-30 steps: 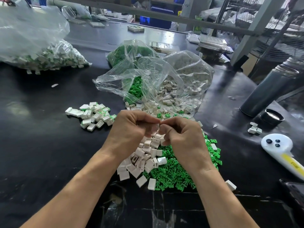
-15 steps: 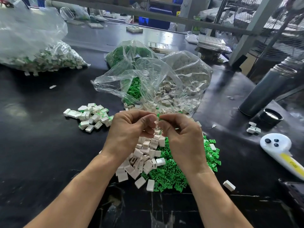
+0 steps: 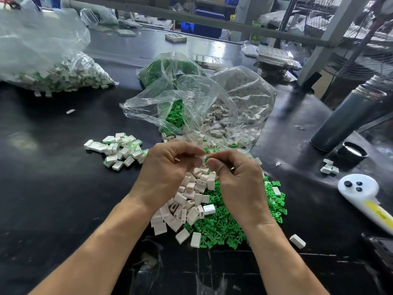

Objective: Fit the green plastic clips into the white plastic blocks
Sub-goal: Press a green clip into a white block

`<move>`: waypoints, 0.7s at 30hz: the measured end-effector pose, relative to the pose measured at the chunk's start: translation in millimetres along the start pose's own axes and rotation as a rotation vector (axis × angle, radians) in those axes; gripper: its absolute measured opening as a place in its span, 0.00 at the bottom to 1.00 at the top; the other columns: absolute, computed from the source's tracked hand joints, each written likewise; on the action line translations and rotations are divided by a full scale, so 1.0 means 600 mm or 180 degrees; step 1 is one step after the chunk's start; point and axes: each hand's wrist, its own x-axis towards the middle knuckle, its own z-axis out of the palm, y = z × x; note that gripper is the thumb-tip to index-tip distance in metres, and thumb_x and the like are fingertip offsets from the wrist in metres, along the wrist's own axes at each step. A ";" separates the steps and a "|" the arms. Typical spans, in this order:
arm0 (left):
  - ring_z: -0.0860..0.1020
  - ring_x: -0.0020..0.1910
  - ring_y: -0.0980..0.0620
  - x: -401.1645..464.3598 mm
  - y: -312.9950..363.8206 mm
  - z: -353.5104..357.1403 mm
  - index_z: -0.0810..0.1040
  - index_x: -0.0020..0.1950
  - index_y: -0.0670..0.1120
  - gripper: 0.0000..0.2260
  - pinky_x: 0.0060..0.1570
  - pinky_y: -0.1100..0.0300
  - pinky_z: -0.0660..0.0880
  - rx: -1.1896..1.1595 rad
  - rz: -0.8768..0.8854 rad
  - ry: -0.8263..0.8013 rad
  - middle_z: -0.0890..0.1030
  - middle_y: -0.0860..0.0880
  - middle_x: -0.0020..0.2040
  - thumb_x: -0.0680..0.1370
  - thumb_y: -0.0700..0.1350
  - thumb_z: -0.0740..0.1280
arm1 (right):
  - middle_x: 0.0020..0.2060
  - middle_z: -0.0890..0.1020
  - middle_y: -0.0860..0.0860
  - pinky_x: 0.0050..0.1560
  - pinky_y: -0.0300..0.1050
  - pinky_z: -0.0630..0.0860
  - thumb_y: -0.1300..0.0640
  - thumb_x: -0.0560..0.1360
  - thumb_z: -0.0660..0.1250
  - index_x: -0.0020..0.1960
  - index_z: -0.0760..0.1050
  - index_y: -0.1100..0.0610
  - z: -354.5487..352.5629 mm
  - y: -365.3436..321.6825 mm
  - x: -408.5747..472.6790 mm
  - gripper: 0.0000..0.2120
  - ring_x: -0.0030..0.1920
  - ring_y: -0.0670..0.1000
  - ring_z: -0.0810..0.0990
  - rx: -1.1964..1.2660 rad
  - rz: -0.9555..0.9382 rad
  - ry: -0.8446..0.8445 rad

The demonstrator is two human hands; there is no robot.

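At the centre of the frame, a person's left hand and right hand meet fingertip to fingertip above a mixed heap on a black tabletop. The left hand's grip is closed in a pinch on a small white block, only an edge of it showing past the thumb; the right hand's fingers are curled tight toward it, with a fleck of green between them that is most likely a clip, though it is too small to tell for certain. The step in hand appears to be the fitting itself: clip meeting block. Directly below the hands lie the loose white plastic blocks, and spreading to the lower right of them the green plastic clips. A smaller pile of fitted pieces, white with green showing, sits left of centre. Behind the hands, open clear bags hold more clips and blocks; another bag of parts fills the upper left. The next move likely calls for a straight, firm push to seat the clip, then a drop onto the left pile.
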 end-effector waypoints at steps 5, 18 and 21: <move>0.84 0.36 0.52 0.000 0.001 0.008 0.87 0.48 0.41 0.10 0.38 0.63 0.81 -0.0373 -0.0234 0.0073 0.87 0.48 0.40 0.75 0.28 0.72 | 0.38 0.84 0.39 0.38 0.38 0.77 0.59 0.78 0.73 0.47 0.83 0.50 0.011 -0.005 -0.007 0.05 0.37 0.43 0.81 0.0155 0.0250 0.0152; 0.85 0.37 0.50 -0.001 0.002 0.002 0.87 0.48 0.42 0.10 0.39 0.61 0.82 -0.0389 -0.0227 0.0043 0.87 0.47 0.40 0.75 0.28 0.72 | 0.34 0.86 0.45 0.37 0.39 0.77 0.61 0.77 0.75 0.45 0.87 0.49 0.009 -0.016 -0.009 0.08 0.34 0.42 0.80 0.0812 0.0384 0.0105; 0.84 0.38 0.51 0.000 0.003 0.005 0.86 0.50 0.41 0.08 0.40 0.61 0.81 -0.0521 -0.0305 0.0068 0.87 0.46 0.42 0.75 0.30 0.73 | 0.34 0.86 0.47 0.36 0.40 0.79 0.64 0.78 0.73 0.44 0.87 0.46 0.010 -0.020 -0.008 0.13 0.33 0.46 0.79 0.1150 0.0456 0.0129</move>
